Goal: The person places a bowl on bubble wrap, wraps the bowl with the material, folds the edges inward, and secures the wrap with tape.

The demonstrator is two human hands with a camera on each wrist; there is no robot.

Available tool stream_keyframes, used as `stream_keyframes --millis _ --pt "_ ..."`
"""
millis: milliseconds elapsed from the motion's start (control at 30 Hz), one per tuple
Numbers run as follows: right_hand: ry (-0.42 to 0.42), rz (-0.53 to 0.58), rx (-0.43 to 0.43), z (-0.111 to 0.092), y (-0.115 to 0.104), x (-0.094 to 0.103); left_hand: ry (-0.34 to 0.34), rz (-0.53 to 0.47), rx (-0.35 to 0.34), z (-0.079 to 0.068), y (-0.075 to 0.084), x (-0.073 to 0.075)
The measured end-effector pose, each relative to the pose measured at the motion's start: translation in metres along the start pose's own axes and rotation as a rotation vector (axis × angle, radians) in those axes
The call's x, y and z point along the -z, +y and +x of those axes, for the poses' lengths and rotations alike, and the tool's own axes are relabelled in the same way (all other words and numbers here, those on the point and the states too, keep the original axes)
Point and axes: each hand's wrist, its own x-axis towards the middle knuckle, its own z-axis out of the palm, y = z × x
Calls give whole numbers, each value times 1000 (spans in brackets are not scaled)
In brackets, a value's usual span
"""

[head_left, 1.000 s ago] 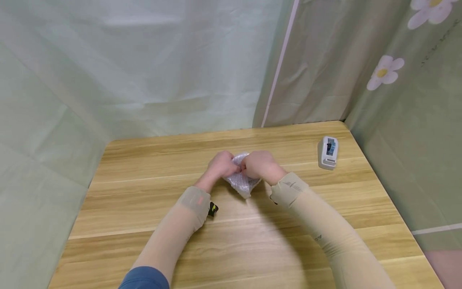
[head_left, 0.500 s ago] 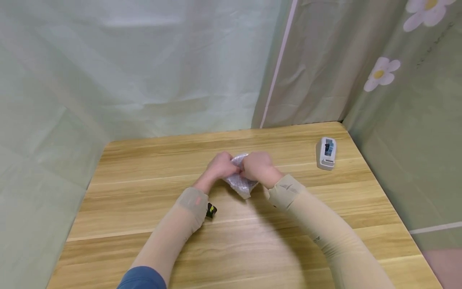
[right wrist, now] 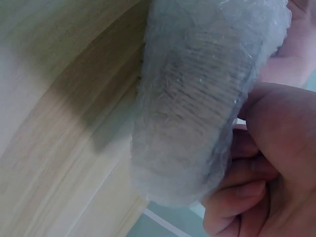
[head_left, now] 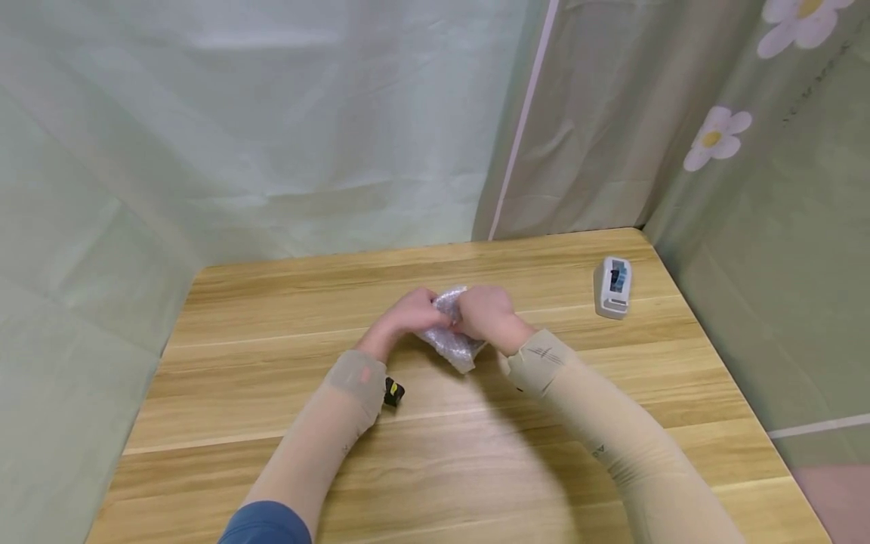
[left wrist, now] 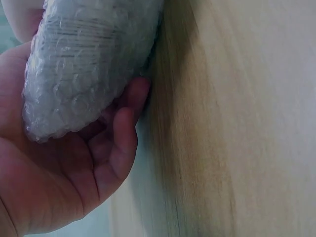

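Observation:
Both my hands hold a bubble-wrapped bundle [head_left: 454, 349] over the middle of the wooden table. Clear wrap covers it, and thin dark parallel lines show through [right wrist: 197, 89]; what lies inside I cannot tell. From its left side my left hand [head_left: 411, 311] grips it, and in the left wrist view the fingers curl under the bundle's rounded end [left wrist: 89, 69]. On the other side my right hand [head_left: 485, 311] grips the wrap, its fingers bent against the edge in the right wrist view. The fingertips where the two hands meet are partly hidden.
A grey-white tape dispenser [head_left: 613, 287] with a blue roll stands near the table's back right corner. A small black device [head_left: 393, 392] shows by the left wrist. Pale curtains [head_left: 340, 136] hang behind and beside the wooden table [head_left: 272, 302].
Both hands keep their grip on the bundle and shift only slightly. The left wrist has moved a little to the left. The head view has turned slightly.

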Motion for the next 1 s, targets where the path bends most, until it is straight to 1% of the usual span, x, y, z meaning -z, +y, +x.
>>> stream_keyframes --millis 133,267,400,567,767,867,1000 --pt "7 11 31 -2 3 1 -21 -4 6 0 0 0" --pt "1 39 63 -2 5 2 -28 -5 7 -1 -1 0" --pt "-11 63 103 -2 8 3 -20 8 10 -3 1 0" --pt "-38 104 130 -1 13 5 10 52 42 -5 8 -2" --pt "-49 187 111 0 17 6 36 112 87 -6 12 -4" --pt "-23 207 95 1 16 5 45 133 101 -5 13 -5" --pt "32 204 78 1 14 2 53 140 111 -6 14 -5"
